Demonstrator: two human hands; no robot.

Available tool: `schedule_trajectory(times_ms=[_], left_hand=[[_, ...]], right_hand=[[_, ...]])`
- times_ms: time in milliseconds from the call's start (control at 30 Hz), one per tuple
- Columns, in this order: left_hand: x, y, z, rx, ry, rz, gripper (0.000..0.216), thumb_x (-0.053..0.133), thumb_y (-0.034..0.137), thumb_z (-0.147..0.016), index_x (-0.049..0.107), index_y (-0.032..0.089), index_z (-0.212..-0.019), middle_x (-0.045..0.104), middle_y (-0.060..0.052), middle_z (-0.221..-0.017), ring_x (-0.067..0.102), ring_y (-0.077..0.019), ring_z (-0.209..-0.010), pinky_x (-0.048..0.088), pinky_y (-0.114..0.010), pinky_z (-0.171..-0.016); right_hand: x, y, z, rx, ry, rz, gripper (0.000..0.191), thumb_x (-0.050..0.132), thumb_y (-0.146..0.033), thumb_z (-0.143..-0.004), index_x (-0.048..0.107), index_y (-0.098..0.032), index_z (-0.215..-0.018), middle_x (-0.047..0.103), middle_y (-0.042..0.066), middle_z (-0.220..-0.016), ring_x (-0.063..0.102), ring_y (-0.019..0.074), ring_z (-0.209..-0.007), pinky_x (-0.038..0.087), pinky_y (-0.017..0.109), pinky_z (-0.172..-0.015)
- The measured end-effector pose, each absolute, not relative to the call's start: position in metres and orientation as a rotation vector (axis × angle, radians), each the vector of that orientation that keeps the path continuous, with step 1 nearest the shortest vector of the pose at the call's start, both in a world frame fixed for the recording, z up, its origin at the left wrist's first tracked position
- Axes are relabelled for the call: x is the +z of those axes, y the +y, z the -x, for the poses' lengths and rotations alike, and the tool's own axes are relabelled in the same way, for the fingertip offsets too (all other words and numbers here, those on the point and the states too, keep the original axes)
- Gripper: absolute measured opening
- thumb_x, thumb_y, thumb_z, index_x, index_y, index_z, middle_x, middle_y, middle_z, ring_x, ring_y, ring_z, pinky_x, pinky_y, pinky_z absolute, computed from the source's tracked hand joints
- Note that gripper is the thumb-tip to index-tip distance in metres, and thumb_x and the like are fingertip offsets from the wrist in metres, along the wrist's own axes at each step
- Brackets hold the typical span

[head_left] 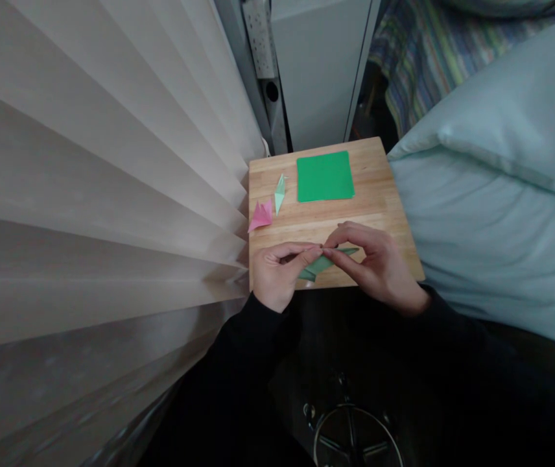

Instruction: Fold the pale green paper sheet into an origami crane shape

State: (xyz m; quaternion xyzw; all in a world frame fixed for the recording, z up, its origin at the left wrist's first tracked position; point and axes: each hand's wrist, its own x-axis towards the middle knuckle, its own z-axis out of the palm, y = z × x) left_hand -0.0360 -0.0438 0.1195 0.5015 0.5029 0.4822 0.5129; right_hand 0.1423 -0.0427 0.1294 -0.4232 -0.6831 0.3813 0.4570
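Observation:
A partly folded piece of green origami paper (317, 264) is held above the near edge of the wooden tabletop (375, 214). My left hand (280, 271) pinches it between thumb and forefinger from the left. From the right, my right hand (372, 263) grips the same paper, its fingertips meeting the left ones at the upper edge. One pointed end sticks out under the right fingers. Farther off lie a pale green folded paper crane (280, 193) and a pink folded paper piece (260, 215), both apart from my hands.
A stack of green square paper (325, 176) lies at the back of the tabletop. Pleated curtains (161, 194) hang along the left, and pale blue bedding (482, 220) borders the right. A grey cabinet (319, 71) stands behind. Below is a wheeled base with a ring (316, 441).

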Motion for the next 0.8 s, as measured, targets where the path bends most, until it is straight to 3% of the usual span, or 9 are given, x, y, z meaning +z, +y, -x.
schedule_trajectory(times_ms=[333, 800], left_hand=[[0.111, -0.044, 0.037, 1.149, 1.273, -1.136, 0.019, 0.090, 0.042, -0.072, 0.084, 0.025, -0.079, 0.083, -0.004, -0.082, 0.079, -0.0214, -0.078, 0.066, -0.035, -0.078], [0.101, -0.040, 0.043, 1.174, 1.297, -0.996, 0.023, 0.093, 0.040, -0.068, 0.084, 0.023, -0.081, 0.083, -0.005, -0.084, 0.077, -0.0205, -0.080, 0.063, -0.036, -0.083]], right_hand=[[0.130, -0.039, -0.150, 0.840, -1.780, 1.051, 0.026, 0.067, -0.042, -0.098, 0.068, -0.024, -0.081, 0.070, 0.002, -0.077, 0.064, 0.0193, -0.074, 0.046, 0.037, -0.074], [0.124, -0.033, -0.165, 0.942, -1.626, 1.163, 0.019, 0.070, -0.037, -0.094, 0.067, -0.023, -0.081, 0.071, 0.001, -0.081, 0.064, 0.0204, -0.080, 0.050, 0.036, -0.078]])
